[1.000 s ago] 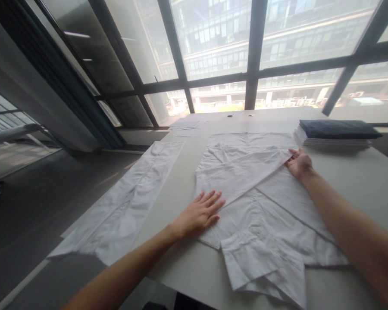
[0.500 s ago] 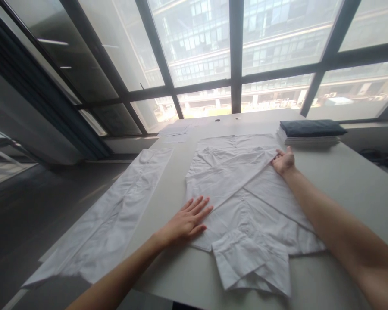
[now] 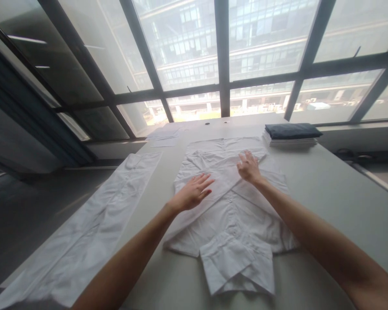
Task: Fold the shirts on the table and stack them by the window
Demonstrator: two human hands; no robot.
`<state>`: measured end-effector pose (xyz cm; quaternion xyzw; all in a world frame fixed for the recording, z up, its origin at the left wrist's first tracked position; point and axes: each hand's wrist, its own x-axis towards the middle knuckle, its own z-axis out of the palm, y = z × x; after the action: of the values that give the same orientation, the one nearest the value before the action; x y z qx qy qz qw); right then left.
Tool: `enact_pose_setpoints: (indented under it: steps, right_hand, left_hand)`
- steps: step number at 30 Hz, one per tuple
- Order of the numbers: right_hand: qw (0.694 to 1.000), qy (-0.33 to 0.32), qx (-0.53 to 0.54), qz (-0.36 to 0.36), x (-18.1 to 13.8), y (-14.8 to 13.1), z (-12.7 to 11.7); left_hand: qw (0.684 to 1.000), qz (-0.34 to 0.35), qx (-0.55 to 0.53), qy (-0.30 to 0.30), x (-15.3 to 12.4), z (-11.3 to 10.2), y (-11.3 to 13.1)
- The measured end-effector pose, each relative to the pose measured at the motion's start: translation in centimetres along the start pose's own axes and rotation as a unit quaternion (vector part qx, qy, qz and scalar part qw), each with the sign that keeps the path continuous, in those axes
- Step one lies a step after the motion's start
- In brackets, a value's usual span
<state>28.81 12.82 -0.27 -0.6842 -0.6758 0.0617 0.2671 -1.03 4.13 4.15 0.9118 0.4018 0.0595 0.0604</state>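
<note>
A white garment (image 3: pixel 226 215), which looks like a shirt, lies on the white table with one panel folded diagonally across it. Its narrower end, like a collar, points toward me. My left hand (image 3: pixel 194 192) rests over the left side of the folded panel, fingers spread and holding nothing. Near the panel's upper right stretch is my right hand (image 3: pixel 248 166), palm down with its fingers apart and slightly bent. Both hands are on or just above the cloth; exact contact is hard to see.
Another white garment (image 3: pixel 93 215) lies along the table's left edge and hangs over it. White sheets (image 3: pixel 163 134) lie at the back left. A stack at the back right has a dark folded cloth (image 3: pixel 292 131) on top. Large windows (image 3: pixel 190 43) stand behind the table (image 3: pixel 336 206).
My right hand has let go of the panel's right edge and moved left onto the cloth. My left hand has moved up and forward along the panel. The view has shifted to the right.
</note>
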Motion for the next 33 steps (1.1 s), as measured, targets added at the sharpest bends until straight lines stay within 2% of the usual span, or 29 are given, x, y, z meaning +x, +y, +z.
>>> enact_pose_setpoints:
  steps: [3, 6, 10, 14, 20, 24, 25, 27, 28, 30, 31, 33]
  right_hand:
    - [0.992, -0.096, -0.072, -0.026, -0.7, -1.3, 1.7]
    - [0.986, -0.125, -0.105, -0.022, -0.7, -1.0, 2.3]
    - [0.984, -0.136, -0.113, -0.014, 0.1, -0.1, 2.3]
    - [0.982, -0.146, -0.114, 0.028, 1.6, 1.9, 1.7]
    - [0.982, -0.108, -0.113, 0.102, 3.3, 4.9, 0.9]
    - [0.982, -0.123, -0.104, 0.102, 3.4, 5.1, 0.8]
    - [0.983, -0.11, -0.099, 0.105, 3.3, 5.1, 0.8]
    - [0.99, -0.042, -0.087, 0.105, 2.9, 5.1, 0.7]
    - [0.993, 0.002, -0.077, 0.087, 2.6, 5.0, 0.7]
    - [0.997, 0.065, -0.039, 0.006, 2.1, 4.2, 0.8]
    - [0.996, 0.073, -0.003, -0.046, 1.7, 3.5, 1.0]
    - [0.985, 0.045, 0.117, -0.12, 0.9, 0.9, 1.5]
  left_hand:
    - [0.998, -0.054, 0.038, 0.011, 1.4, 2.6, -1.4]
    - [0.997, -0.062, 0.044, 0.002, 1.2, 4.3, -2.4]
    - [0.998, -0.055, 0.032, 0.011, 0.8, 4.7, -2.7]
    - [0.998, -0.061, 0.029, 0.007, 1.0, 4.6, -2.8]
    - [0.998, -0.059, 0.037, 0.014, 1.1, 5.0, -3.0]
    - [0.997, -0.061, 0.041, 0.009, 1.0, 4.9, -2.9]
    - [0.997, -0.063, 0.041, 0.004, 1.0, 4.8, -2.9]
    - [0.997, -0.067, 0.044, -0.006, 1.1, 4.7, -2.7]
    - [0.997, -0.068, 0.045, -0.009, 1.1, 4.6, -2.7]
    - [0.996, -0.07, 0.048, -0.01, 1.1, 4.6, -2.6]
    - [0.996, -0.072, 0.051, -0.009, 1.1, 4.6, -2.6]
    - [0.995, -0.075, 0.058, -0.006, 1.1, 4.7, -2.6]
